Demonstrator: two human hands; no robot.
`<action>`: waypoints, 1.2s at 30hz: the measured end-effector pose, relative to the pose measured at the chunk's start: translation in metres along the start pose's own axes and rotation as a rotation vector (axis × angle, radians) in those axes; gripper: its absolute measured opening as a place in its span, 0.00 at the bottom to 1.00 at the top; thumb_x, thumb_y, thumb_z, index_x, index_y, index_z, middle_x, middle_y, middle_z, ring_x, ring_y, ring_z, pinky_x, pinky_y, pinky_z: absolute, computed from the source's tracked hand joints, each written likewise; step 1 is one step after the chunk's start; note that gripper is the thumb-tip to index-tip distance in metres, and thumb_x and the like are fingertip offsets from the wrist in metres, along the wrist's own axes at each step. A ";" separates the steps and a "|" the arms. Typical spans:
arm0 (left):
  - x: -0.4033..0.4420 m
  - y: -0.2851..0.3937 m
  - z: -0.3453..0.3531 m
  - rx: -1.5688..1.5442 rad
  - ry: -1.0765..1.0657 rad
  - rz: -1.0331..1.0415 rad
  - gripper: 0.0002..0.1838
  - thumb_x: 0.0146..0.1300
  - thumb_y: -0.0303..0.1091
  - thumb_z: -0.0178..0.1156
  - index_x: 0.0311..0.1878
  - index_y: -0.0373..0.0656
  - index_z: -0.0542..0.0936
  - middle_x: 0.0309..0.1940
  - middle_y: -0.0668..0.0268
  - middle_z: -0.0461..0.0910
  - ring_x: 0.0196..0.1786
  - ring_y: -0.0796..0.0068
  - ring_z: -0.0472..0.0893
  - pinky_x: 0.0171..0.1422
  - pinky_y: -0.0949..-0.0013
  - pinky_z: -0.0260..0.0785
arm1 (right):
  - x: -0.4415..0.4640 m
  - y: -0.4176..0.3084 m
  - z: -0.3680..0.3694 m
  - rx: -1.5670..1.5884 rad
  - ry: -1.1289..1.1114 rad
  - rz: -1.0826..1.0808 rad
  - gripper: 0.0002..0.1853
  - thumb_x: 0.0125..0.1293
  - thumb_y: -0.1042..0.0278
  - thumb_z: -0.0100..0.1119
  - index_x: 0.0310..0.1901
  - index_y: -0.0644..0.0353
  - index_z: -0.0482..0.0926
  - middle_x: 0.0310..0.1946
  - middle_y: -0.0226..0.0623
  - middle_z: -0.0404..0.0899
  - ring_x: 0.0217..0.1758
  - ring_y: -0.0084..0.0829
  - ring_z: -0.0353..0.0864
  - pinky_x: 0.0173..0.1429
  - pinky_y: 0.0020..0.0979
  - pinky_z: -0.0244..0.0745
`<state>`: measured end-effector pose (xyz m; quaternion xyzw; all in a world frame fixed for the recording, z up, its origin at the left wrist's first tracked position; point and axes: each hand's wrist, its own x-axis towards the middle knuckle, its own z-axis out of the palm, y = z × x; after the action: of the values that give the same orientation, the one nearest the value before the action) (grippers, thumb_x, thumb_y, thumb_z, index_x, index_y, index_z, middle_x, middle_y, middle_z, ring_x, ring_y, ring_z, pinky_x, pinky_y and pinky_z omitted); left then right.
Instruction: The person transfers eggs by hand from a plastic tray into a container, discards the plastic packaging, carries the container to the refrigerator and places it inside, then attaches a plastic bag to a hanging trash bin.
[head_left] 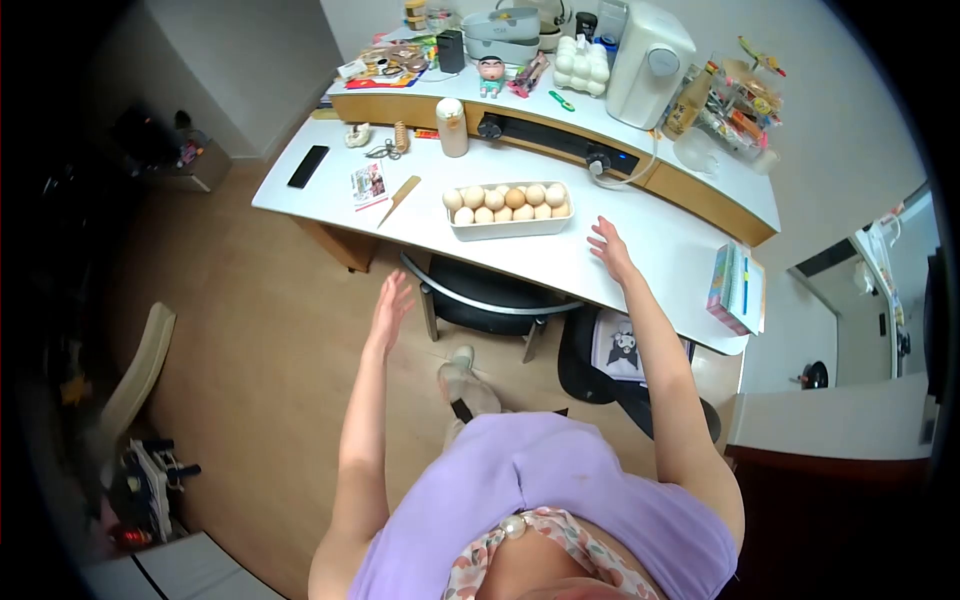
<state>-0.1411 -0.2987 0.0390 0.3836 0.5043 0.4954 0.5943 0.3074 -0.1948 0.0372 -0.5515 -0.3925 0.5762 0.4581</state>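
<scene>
A white tray (510,230) full of eggs (515,198) stands near the front edge of the white desk (640,275). My right hand (610,249) hovers over the desk just to the right of the tray, apart from it, with its fingers spread and nothing in them. Out in front of the desk edge, left of the chair back, my left hand (391,302) is held in the air, its fingers stretched and holding nothing. Left of the tray lie a brown strip-like blade or comb (400,200) and a printed card (369,186).
A black chair (480,305) is tucked at the desk. Further back are a bottle (452,128), a phone (308,167) and scissors (383,150). A raised shelf carries a white water dispenser (650,65). Books (735,290) lie at the right end.
</scene>
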 end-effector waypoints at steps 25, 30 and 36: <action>0.216 -0.034 0.072 -0.319 -0.112 -0.269 0.48 0.61 0.72 0.29 0.67 0.35 0.56 0.65 0.57 0.60 0.66 0.65 0.61 0.70 0.65 0.52 | 0.093 0.046 0.071 0.629 0.141 0.056 0.36 0.70 0.37 0.27 0.64 0.62 0.61 0.63 0.38 0.64 0.66 0.34 0.62 0.68 0.34 0.56; 0.199 -0.037 0.058 -0.322 -0.100 -0.311 0.47 0.62 0.71 0.31 0.67 0.35 0.56 0.65 0.56 0.60 0.66 0.65 0.61 0.70 0.66 0.52 | 0.067 0.054 0.081 0.522 0.190 0.045 0.35 0.70 0.38 0.28 0.64 0.62 0.60 0.62 0.39 0.64 0.65 0.34 0.62 0.68 0.33 0.57; 0.181 -0.044 0.045 -0.324 -0.118 -0.305 0.47 0.62 0.71 0.33 0.66 0.35 0.57 0.63 0.56 0.62 0.65 0.65 0.63 0.69 0.66 0.54 | 0.044 0.066 0.089 0.520 0.155 -0.008 0.34 0.71 0.40 0.27 0.63 0.62 0.61 0.61 0.39 0.65 0.64 0.33 0.63 0.67 0.34 0.57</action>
<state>-0.0876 -0.1299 -0.0337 0.2306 0.4346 0.4509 0.7448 0.2132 -0.1660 -0.0311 -0.4563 -0.1974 0.6119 0.6152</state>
